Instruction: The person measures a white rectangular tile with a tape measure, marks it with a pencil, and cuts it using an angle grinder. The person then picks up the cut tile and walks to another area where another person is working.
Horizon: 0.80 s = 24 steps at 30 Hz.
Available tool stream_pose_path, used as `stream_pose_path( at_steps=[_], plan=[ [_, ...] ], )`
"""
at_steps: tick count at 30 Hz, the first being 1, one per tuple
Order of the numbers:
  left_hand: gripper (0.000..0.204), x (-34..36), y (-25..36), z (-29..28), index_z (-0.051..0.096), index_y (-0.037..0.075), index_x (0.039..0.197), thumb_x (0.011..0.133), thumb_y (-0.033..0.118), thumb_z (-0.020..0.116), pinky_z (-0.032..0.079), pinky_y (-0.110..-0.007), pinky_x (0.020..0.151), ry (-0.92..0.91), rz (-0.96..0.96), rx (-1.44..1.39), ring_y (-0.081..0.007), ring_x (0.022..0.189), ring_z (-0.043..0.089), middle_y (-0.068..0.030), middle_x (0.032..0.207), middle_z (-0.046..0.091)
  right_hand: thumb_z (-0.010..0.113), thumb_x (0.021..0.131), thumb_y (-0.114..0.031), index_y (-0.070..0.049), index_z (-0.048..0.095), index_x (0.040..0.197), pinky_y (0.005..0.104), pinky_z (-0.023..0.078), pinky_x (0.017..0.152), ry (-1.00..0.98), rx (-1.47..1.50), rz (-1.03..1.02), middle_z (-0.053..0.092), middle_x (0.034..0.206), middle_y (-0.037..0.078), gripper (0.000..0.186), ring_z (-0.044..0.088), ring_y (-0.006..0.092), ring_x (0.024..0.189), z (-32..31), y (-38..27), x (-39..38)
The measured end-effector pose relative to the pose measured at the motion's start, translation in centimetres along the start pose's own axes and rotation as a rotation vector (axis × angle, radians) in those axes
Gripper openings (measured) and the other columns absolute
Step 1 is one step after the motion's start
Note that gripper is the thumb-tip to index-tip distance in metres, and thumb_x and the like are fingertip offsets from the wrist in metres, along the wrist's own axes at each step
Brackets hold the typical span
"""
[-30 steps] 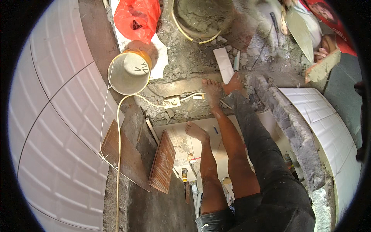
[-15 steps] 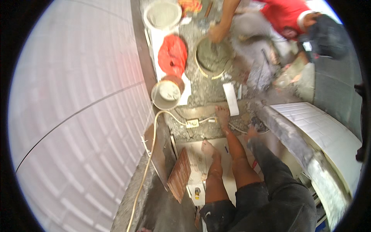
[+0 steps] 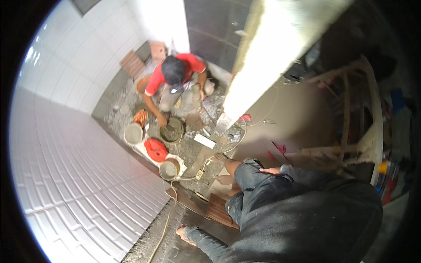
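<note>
My left hand [image 3: 186, 235] reaches out low on the left, over the edge of a dark grey slab [image 3: 193, 221]. Its fingers look loosely spread, with nothing visible in them. Against my thigh in dark shorts [image 3: 250, 173] lies my right hand [image 3: 270, 170], fingers stretched out and holding nothing I can see. A ribbed reddish-brown tile [image 3: 219, 211] leans between the slab and my leg. My bare feet [image 3: 223, 179] are on the floor beside a pale cable and a socket block [image 3: 199, 175].
A person in a red shirt [image 3: 193, 65] crouches ahead, one hand at a mortar bucket [image 3: 172, 131]. Nearby are a red bag [image 3: 155, 150], two pails, and a white tile strip [image 3: 204, 140]. A bright pillar [image 3: 267, 57] rises at right, with wooden framing [image 3: 370, 131] beyond.
The view has swung up and wider. My right hand has come back from low beside my foot to my thigh. More of my left hand now shows over the slab.
</note>
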State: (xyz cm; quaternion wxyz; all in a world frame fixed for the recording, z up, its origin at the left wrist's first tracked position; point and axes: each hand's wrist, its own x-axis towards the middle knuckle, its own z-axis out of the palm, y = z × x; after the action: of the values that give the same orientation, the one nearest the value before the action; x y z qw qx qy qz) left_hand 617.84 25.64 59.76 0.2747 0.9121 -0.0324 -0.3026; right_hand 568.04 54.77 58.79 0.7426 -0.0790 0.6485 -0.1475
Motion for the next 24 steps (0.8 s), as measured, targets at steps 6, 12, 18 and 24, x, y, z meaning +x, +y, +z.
stream_pose_path(
  at_steps=[6,12,18,24],
  plan=[
    [0.044,-2.6,1.4,-1.6,0.068,0.006,0.122,0.099,0.041,0.058,0.056,-0.05,0.089,-0.264,0.356,0.513,-0.033,0.106,0.071,-0.0159,0.118,0.072,0.045,0.101,-0.067,-0.015,0.05,0.153,0.0418,0.034,0.12,0.136,0.022,-0.146,0.052,0.152,0.017,0.074,0.049,0.031,0.142,1.5,8.9,-0.4],
    [0.045,-6.9,-0.1,1.0,0.064,0.008,0.128,0.099,0.041,0.058,0.056,-0.05,0.09,-0.698,0.313,0.362,-0.0339,0.109,0.07,-0.0161,0.124,0.07,0.051,0.101,-0.057,-0.016,0.059,0.143,0.0425,0.04,0.116,0.367,-0.226,-0.056,0.061,0.141,0.016,0.059,0.057,0.0291,0.133,1.4,16.6,0.0],
    [0.047,-12.0,-2.4,4.3,0.061,0.009,0.133,0.099,0.041,0.059,0.055,-0.05,0.092,-0.923,0.31,0.525,-0.0348,0.112,0.069,-0.0162,0.131,0.068,0.058,0.101,-0.047,-0.017,0.069,0.133,0.0432,0.046,0.111,0.447,-0.311,-0.004,0.069,0.13,0.015,0.045,0.064,0.0272,0.124,1.8,25.9,0.6],
    [0.058,-21.9,-6.4,14.6,0.046,0.014,0.149,0.1,0.04,0.061,0.055,-0.053,0.091,-1.18,0.277,0.652,-0.0383,0.116,0.069,-0.0171,0.146,0.059,0.065,0.101,-0.037,-0.018,0.078,0.123,0.044,0.052,0.106,0.452,-0.535,-0.026,0.077,0.118,0.014,0.032,0.072,0.0254,0.115,-2.3,33.7,-4.1]
  ],
)
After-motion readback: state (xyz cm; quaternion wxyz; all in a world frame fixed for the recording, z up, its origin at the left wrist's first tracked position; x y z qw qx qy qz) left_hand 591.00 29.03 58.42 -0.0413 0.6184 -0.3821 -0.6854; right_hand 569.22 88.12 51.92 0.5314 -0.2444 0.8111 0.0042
